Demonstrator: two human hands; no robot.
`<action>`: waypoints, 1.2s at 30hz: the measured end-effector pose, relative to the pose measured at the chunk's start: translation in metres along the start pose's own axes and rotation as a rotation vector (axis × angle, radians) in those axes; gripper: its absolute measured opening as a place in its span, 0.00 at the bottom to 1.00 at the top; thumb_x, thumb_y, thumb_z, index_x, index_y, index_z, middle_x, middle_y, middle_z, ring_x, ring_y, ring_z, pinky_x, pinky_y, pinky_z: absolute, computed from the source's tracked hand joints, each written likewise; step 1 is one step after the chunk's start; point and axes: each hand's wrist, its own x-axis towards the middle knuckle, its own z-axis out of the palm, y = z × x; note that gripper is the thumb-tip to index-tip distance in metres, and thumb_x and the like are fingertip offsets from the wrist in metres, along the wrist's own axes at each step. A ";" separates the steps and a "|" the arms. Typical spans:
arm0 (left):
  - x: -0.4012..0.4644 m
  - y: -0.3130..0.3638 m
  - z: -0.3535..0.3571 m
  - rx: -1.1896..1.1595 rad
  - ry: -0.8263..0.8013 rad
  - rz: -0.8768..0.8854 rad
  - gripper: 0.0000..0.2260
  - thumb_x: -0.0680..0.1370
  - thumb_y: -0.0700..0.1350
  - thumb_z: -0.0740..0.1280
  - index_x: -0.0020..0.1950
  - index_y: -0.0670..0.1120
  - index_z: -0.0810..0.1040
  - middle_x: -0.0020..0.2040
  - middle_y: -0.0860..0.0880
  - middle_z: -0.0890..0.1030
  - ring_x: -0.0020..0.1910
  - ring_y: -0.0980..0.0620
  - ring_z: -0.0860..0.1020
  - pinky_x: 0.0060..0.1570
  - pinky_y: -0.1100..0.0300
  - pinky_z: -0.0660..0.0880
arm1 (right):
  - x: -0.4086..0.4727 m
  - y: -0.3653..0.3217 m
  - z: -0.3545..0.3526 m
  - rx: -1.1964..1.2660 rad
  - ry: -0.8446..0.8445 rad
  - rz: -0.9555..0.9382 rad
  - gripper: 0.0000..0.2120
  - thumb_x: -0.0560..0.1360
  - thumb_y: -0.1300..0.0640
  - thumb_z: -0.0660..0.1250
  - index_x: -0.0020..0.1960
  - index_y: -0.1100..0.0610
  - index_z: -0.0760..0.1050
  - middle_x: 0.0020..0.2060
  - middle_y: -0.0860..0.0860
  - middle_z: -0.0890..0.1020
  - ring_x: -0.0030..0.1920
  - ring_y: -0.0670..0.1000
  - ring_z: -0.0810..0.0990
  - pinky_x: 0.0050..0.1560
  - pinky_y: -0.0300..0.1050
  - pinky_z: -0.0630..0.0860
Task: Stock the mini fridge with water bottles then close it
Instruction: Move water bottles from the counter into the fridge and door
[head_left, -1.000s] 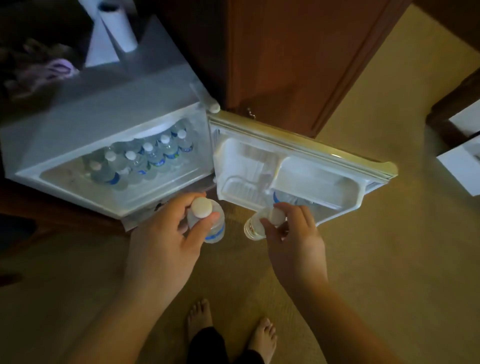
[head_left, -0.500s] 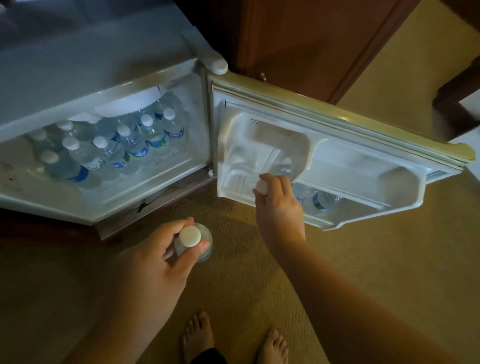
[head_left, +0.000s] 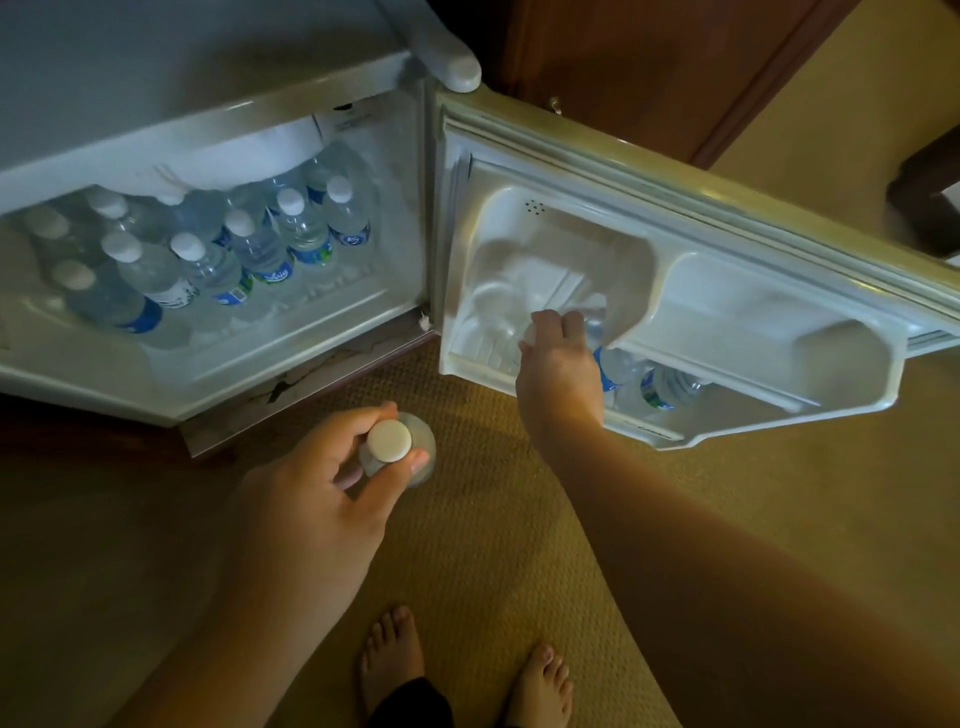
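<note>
Carpeted floor lies under a mini fridge with its door swung open to the right. Your right hand grips a bottle by its cap end at the door shelf, its body mostly hidden. Your left hand pinches a second bottle, upright and nearer the cabinet on its far left, already crowded with stocked bottles.
</note>
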 end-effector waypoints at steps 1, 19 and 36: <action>0.000 0.000 0.000 0.001 -0.005 0.005 0.19 0.74 0.56 0.74 0.63 0.53 0.83 0.56 0.57 0.86 0.52 0.60 0.85 0.41 0.56 0.85 | 0.002 -0.001 -0.003 0.001 -0.026 0.035 0.13 0.80 0.66 0.67 0.64 0.61 0.72 0.60 0.58 0.74 0.48 0.59 0.80 0.37 0.50 0.78; 0.019 0.013 0.023 -0.054 -0.010 0.039 0.18 0.75 0.57 0.74 0.64 0.56 0.82 0.56 0.57 0.86 0.52 0.59 0.85 0.41 0.53 0.85 | -0.026 0.004 -0.030 0.146 -0.137 0.166 0.33 0.80 0.68 0.63 0.81 0.53 0.59 0.80 0.57 0.61 0.72 0.62 0.71 0.60 0.58 0.77; 0.087 0.075 0.050 -0.026 0.038 0.144 0.12 0.76 0.54 0.75 0.57 0.53 0.83 0.48 0.58 0.85 0.46 0.58 0.83 0.45 0.54 0.82 | 0.050 0.039 -0.214 0.060 0.374 -0.083 0.22 0.82 0.42 0.60 0.72 0.49 0.73 0.65 0.54 0.77 0.65 0.61 0.73 0.65 0.57 0.67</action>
